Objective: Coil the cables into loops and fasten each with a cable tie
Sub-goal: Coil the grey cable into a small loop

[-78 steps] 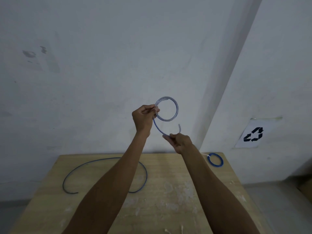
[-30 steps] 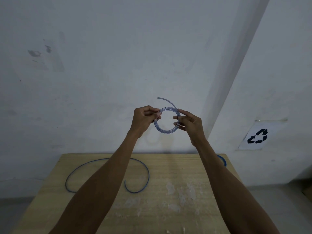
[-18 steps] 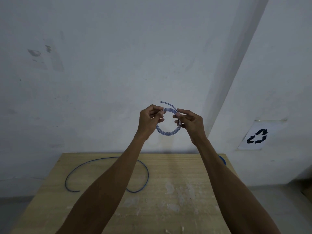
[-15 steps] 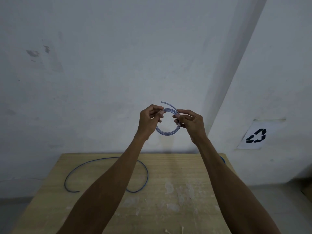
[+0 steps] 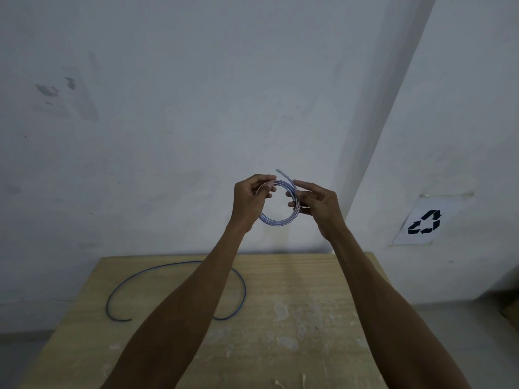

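I hold a small coil of blue-and-white cable [image 5: 276, 222] up in front of the wall, above the far edge of the wooden table [image 5: 295, 327]. My left hand [image 5: 248, 202] pinches the coil's upper left side. My right hand [image 5: 316, 204] pinches its right side, and the cable's free end sticks up just above those fingers. A second blue cable [image 5: 157, 279] lies uncoiled in a wide arc on the table's left half, partly hidden by my left forearm.
The white wall stands right behind the table. A paper with a recycling sign [image 5: 425, 222] hangs on the wall to the right. Two thin white cable ties [image 5: 292, 382] lie at the table's near edge. Grey floor shows on both sides.
My right hand rose from below the coil to its right side and brought the loose tail round into the coil. Since half a second ago the hands hardly moved.
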Tool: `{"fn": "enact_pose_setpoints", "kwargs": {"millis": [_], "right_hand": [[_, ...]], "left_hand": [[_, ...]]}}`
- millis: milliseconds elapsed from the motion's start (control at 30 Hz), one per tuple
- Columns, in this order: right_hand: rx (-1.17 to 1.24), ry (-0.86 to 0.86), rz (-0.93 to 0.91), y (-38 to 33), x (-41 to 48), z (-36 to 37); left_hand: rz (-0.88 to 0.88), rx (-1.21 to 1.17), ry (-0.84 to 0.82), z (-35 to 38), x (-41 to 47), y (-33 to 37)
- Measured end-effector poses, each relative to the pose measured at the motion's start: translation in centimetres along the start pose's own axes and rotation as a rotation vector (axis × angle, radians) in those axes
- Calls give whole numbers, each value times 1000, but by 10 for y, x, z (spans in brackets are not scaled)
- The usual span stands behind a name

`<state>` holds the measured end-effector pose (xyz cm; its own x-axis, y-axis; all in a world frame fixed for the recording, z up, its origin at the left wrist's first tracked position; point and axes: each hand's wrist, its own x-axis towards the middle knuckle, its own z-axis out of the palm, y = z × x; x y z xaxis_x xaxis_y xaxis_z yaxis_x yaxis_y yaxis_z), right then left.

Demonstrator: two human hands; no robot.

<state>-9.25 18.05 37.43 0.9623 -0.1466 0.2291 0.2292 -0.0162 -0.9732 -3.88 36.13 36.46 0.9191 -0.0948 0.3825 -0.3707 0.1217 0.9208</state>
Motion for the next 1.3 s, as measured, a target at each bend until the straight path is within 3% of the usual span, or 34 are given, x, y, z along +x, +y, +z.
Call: {"fn": "enact_pose_setpoints", "kwargs": {"millis": [200, 333, 600, 733, 1000, 1300], "right_hand": [[33, -6, -7, -1, 1, 2], [94, 40, -20, 0, 2, -1], [34, -74, -8, -1, -2, 7], [57, -42, -26, -1, 1, 4], [122, 2, -9, -1, 4, 5], [162, 11, 5, 2, 5, 9]], "left_hand": [[20, 2, 37, 5, 1, -1], [-59, -21, 132, 3, 2, -2], [-106, -115, 235, 10, 3, -4], [-140, -148, 201, 7, 3, -5], [-46, -91, 95, 3, 3, -3], [-110, -106, 91, 1, 4, -1]]}}
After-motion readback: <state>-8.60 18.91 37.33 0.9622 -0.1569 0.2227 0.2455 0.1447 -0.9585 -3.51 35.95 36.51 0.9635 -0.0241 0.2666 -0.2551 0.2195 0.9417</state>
